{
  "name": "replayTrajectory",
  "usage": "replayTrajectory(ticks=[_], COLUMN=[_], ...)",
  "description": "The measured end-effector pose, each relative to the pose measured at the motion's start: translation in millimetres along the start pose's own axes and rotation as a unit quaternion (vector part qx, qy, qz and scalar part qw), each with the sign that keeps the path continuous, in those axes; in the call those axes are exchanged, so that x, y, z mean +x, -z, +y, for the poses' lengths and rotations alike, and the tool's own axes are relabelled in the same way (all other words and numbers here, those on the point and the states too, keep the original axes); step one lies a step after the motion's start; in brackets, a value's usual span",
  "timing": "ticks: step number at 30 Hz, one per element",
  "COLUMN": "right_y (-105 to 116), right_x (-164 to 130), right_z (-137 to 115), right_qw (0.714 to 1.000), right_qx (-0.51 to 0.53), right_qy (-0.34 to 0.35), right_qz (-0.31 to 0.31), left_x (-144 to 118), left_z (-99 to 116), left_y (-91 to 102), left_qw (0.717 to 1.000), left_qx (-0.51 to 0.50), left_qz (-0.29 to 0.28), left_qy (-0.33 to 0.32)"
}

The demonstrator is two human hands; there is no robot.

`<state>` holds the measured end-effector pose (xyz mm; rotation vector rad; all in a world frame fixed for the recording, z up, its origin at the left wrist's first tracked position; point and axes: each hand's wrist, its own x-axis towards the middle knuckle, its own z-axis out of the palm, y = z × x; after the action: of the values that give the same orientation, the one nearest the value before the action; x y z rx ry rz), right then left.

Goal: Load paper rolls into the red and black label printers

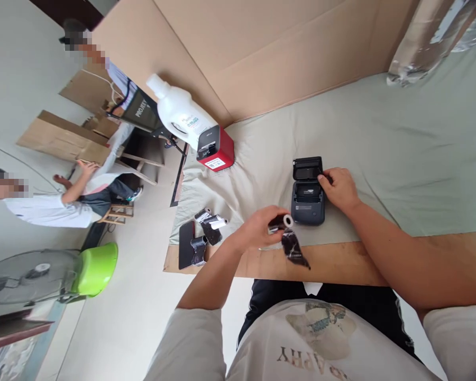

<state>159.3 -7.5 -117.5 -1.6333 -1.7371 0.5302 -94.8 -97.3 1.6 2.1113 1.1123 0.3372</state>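
My left hand (257, 227) grips a small dark paper roll (277, 224) by its side, over the table's front edge. The roll's white end with a round core hole faces right, and a loose black strip (294, 250) hangs from it. To its right, a black portable printer (308, 212) lies on the cloth with its lid (307, 166) flipped up. My right hand (341, 188) holds the right edge of that lid with its fingertips. Several similar rolls (199, 244) with unwound black strips lie at the left, beside a dark phone-like slab (186, 246).
A red and black box-shaped device (218, 151) stands by a white jug (184, 111) at the table's left. Cardboard (285, 47) walls the back. Beyond the left edge are a seated person (51, 206), another person farther back, a fan (27, 275) and a green basin (99, 270).
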Motion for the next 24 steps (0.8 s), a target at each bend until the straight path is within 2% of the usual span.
replayTrajectory(ticks=[3,6,8,17,24], right_y=[1,2,1,0,2], right_x=[0,-1,-1,0,0], right_z=[-2,-2,-2,-3,-3], right_qw=[1.000,1.000,1.000,1.000,1.000], right_qx=[0.000,0.000,0.003,0.003,0.006], right_qy=[0.004,0.005,0.004,-0.003,-0.001], right_qz=[-0.007,-0.018,-0.017,-0.020,-0.029], left_x=[47,85,100,111,118], left_z=[12,19,21,20,5], left_y=[-9.6,-13.7,-13.7,-13.8,-24.3], left_qw=[0.998,0.988,0.979,0.963,0.972], left_qx=[0.049,0.155,0.203,0.265,0.235], left_qz=[0.044,0.013,-0.016,-0.054,-0.008], left_qy=[-0.022,-0.023,-0.009,0.023,-0.004])
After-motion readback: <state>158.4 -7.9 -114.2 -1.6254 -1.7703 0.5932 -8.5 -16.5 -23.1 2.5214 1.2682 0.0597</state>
